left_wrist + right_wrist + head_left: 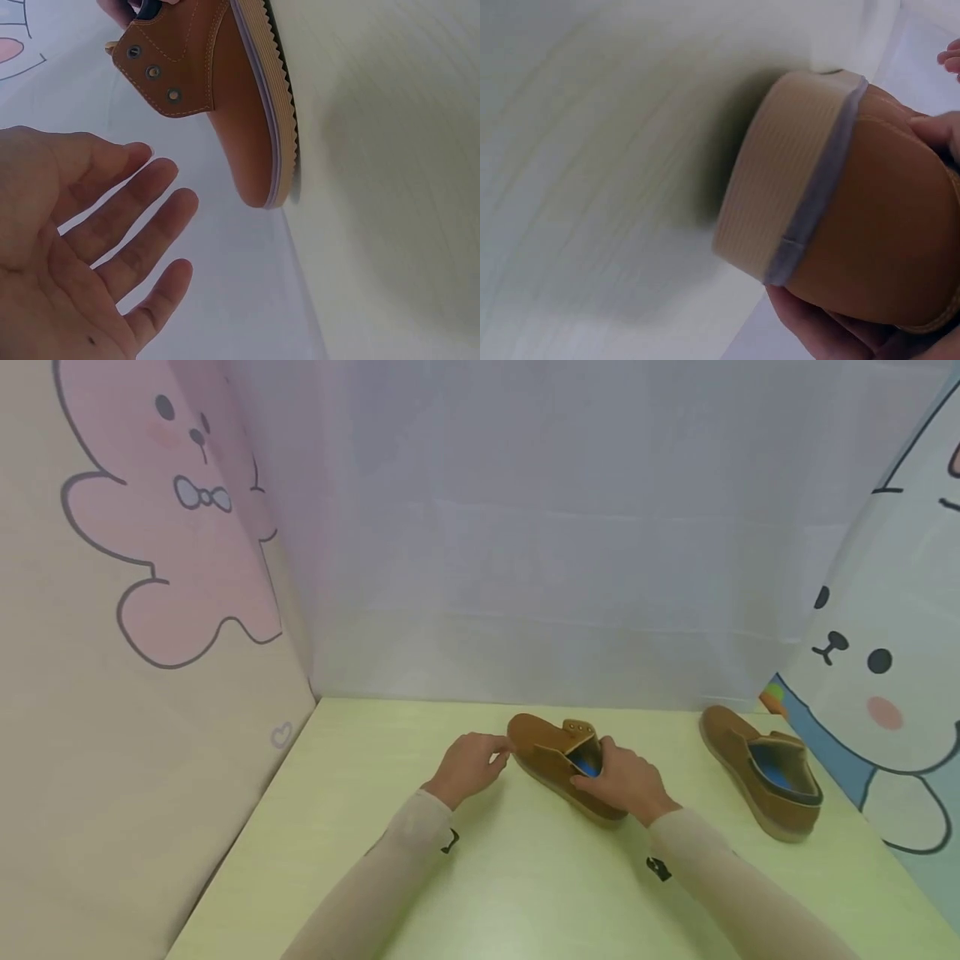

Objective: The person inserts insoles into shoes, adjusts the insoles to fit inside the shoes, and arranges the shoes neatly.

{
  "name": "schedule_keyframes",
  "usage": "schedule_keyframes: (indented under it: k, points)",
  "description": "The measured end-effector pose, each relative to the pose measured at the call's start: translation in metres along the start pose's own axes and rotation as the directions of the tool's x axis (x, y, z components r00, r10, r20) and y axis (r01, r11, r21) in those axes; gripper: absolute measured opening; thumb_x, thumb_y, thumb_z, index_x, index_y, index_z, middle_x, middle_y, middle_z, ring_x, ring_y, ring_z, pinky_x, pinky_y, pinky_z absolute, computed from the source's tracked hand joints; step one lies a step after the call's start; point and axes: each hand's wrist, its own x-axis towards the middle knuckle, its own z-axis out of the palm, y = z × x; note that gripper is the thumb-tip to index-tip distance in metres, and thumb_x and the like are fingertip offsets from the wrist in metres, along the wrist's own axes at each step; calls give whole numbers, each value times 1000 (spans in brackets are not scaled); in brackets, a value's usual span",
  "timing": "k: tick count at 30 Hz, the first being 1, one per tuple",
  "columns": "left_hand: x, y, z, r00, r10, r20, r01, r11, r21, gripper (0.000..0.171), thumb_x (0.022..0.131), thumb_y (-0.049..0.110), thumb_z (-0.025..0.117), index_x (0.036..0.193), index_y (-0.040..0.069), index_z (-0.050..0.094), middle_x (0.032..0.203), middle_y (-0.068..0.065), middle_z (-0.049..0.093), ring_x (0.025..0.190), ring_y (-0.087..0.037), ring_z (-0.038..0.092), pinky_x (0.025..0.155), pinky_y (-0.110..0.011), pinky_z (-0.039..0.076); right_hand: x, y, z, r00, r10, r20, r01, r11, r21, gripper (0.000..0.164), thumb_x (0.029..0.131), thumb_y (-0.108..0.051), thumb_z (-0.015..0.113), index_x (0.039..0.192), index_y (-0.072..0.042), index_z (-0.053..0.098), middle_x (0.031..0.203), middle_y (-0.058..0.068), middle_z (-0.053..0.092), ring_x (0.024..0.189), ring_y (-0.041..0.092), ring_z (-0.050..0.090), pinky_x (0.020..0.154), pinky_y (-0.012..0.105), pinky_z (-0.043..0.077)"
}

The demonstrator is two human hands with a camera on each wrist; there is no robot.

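Note:
A brown shoe [542, 758] with eyelet flaps and a blue insole is at the middle of the table. My right hand [628, 779] grips it around the heel; in the right wrist view the thumb and fingers lie on both sides of the heel [877, 217]. Close to the toe is my left hand [471, 766]. The left wrist view shows its fingers [142, 232] spread and loosely bent, apart from the shoe [240, 127], with nothing held. No laces show in the eyelets there.
A second brown shoe [772, 777] with a blue insole sits at the right side of the pale yellow table [480, 893]. White cloth [525, 543] hangs behind the table's far edge. Cartoon-printed sheets [187, 552] stand on the left and right.

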Motion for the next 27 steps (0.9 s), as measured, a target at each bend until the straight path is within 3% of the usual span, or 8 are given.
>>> schedule_keyframes:
  k: [7, 11, 15, 19, 23, 27]
  points:
    - [-9, 2, -6, 1000, 10, -16, -10, 1000, 23, 20, 100, 12, 64, 114, 12, 78, 109, 1, 76, 92, -19, 72, 78, -34, 57, -8, 4, -7, 997, 49, -55, -50, 999, -15, 82, 83, -61, 70, 125, 6, 48, 85, 14, 65, 63, 26, 62, 51, 44, 50]
    - [-12, 3, -7, 999, 34, -35, -33, 999, 30, 19, 99, 11, 65, 113, 11, 78, 107, 0, 76, 88, -19, 72, 75, -34, 57, -13, 19, -17, 993, 93, -79, -93, 996, 7, 95, 84, -67, 66, 135, 10, 43, 95, 24, 67, 70, 34, 66, 53, 48, 52]
    - [-12, 3, -5, 998, 49, -47, -47, 998, 30, 18, 98, 11, 66, 112, 10, 78, 106, -2, 77, 85, -19, 72, 72, -33, 57, -19, 40, -29, 983, 145, -112, -142, 989, 31, 100, 85, -72, 63, 133, 12, 41, 97, 29, 65, 73, 39, 66, 52, 48, 50]
    - [-13, 3, -3, 999, 28, -34, -27, 999, 26, 18, 99, 12, 66, 113, 12, 78, 108, -1, 76, 86, -18, 72, 71, -31, 57, -23, 60, -37, 969, 192, -158, -189, 981, 35, 101, 85, -73, 62, 131, 15, 42, 99, 35, 64, 78, 47, 66, 56, 52, 50]
    - [-13, 3, -3, 1000, 8, -11, -8, 1000, 11, 19, 100, 14, 65, 114, 12, 78, 111, 0, 76, 87, -17, 72, 71, -30, 56, -29, 78, -45, 946, 285, -153, -279, 959, 59, 113, 85, -79, 56, 141, 16, 33, 113, 44, 57, 92, 61, 60, 62, 63, 49]
    - [-11, 3, -2, 1000, 9, -4, -9, 1000, 10, 19, 101, 14, 64, 115, 12, 77, 111, 0, 76, 87, -16, 71, 71, -29, 56, -36, 92, -52, 925, 349, -151, -343, 937, 63, 117, 85, -80, 53, 142, 19, 28, 115, 47, 53, 95, 65, 57, 64, 66, 48]
